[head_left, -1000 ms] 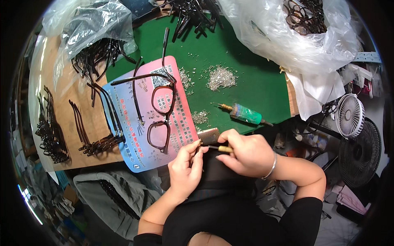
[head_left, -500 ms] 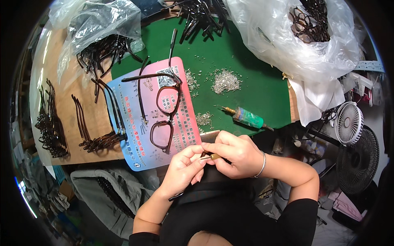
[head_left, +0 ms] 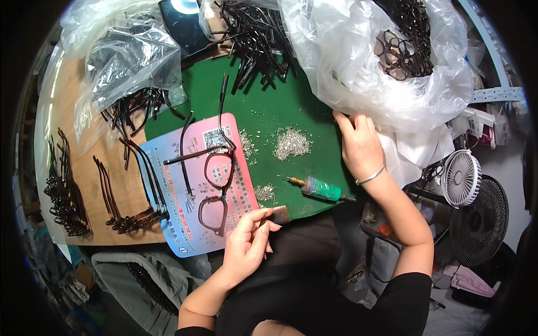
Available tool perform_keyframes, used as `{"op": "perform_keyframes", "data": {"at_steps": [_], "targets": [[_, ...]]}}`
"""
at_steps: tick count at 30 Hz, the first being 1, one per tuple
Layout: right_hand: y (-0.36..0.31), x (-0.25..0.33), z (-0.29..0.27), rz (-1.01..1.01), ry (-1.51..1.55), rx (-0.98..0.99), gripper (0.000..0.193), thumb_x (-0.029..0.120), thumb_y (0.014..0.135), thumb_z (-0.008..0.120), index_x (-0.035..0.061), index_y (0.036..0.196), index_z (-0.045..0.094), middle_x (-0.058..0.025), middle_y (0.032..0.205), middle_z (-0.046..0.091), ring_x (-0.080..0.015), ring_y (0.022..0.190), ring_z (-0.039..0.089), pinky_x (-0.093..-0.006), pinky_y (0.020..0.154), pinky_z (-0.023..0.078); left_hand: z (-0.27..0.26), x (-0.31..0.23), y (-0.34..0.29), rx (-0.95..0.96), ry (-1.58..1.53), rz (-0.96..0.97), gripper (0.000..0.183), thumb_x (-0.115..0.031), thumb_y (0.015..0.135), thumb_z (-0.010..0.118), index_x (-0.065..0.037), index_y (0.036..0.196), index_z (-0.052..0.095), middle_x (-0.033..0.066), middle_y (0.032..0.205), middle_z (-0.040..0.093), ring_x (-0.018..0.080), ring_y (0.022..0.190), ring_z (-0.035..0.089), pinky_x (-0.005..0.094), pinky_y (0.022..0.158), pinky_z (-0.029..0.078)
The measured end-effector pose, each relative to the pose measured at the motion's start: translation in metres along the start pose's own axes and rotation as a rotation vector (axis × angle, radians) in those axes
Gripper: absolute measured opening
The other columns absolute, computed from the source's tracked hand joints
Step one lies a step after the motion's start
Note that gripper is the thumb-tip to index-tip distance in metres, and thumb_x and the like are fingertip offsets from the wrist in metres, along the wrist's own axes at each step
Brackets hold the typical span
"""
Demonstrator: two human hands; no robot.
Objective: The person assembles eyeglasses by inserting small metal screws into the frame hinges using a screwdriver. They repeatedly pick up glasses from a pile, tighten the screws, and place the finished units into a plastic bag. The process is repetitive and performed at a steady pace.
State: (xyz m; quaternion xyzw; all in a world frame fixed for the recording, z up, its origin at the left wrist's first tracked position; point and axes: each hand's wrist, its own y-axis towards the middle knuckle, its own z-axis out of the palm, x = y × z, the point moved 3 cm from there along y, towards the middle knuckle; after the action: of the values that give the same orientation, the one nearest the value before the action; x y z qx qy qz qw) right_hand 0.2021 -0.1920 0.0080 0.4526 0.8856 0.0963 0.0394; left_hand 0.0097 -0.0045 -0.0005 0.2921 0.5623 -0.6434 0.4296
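My left hand is closed near the front edge of the table, its thumb and fingers pinching a dark eyeglass temple; only a short end of it shows. Farther off, my right hand rests at the edge of the plastic bag with fingers curled; their tips and anything in them are hidden. Between the hands lies a green-handled screwdriver. A dark eyeglass frame lies on the pink and blue printed mat, with loose temples around it. Small silver screws sit in piles on the green mat.
A large plastic bag of dark frames stands at the back right. Bundled temples lie at the back, with another bag at left. Several frames line the left side. White and black fans stand at right.
My right hand has left the left hand and moved up and right to the bag. The brass-coloured tool it held no longer shows. The whole view has shifted.
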Motion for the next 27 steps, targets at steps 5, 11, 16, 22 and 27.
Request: {"op": "perform_keyframes", "data": {"at_steps": [5,11,16,22,27], "targets": [[-0.015,0.039,-0.038,-0.122,0.323,0.067,0.042,0.007,0.072,0.065,0.0053,0.112,0.055,-0.0114,0.086,0.049,-0.0266,0.079,0.050,-0.0349,0.070,0.044,-0.021,0.003,-0.009,-0.243,0.218,0.124,0.023,-0.002,0.092,0.044,0.003,0.115,0.047,0.0090,0.089,0.063,0.0050,0.051,0.050,0.0168,0.045,0.041],[-0.043,0.067,-0.009,-0.225,0.346,0.141,0.045,0.019,0.071,0.070,0.0030,0.110,0.054,-0.0101,0.087,0.046,-0.0244,0.077,0.049,-0.0337,0.064,0.043,-0.007,-0.002,0.008,-0.238,0.227,0.193,0.023,0.003,0.090,0.046,0.005,0.112,0.051,0.0097,0.085,0.064,0.0075,0.057,0.056,0.0200,0.051,0.047],[-0.032,0.040,-0.024,-0.116,0.982,0.147,0.033,0.010,0.079,0.064,0.0017,0.108,0.049,-0.0142,0.092,0.049,-0.0276,0.081,0.054,-0.0327,0.068,0.048,-0.012,0.003,0.008,-0.247,0.151,0.188,0.023,0.004,0.089,0.047,0.005,0.112,0.051,0.0102,0.085,0.064,0.0077,0.057,0.057,0.0208,0.052,0.047],[-0.030,0.064,-0.022,-0.157,0.648,0.397,0.046,0.016,0.082,0.061,0.0033,0.124,0.046,-0.0129,0.090,0.050,-0.0266,0.071,0.059,-0.0341,0.060,0.050,-0.004,-0.005,0.017,-0.218,0.345,0.256,0.023,0.003,0.089,0.048,0.004,0.111,0.052,0.0092,0.082,0.065,0.0080,0.051,0.056,0.0217,0.047,0.046],[-0.025,0.080,-0.015,-0.141,0.302,0.455,0.053,0.025,0.081,0.062,0.0028,0.126,0.042,-0.0135,0.090,0.046,-0.0244,0.064,0.059,-0.0336,0.054,0.051,-0.005,0.000,0.018,-0.221,0.341,0.279,0.024,0.004,0.088,0.048,0.004,0.112,0.052,0.0099,0.081,0.065,0.0090,0.049,0.056,0.0221,0.046,0.046]]}}
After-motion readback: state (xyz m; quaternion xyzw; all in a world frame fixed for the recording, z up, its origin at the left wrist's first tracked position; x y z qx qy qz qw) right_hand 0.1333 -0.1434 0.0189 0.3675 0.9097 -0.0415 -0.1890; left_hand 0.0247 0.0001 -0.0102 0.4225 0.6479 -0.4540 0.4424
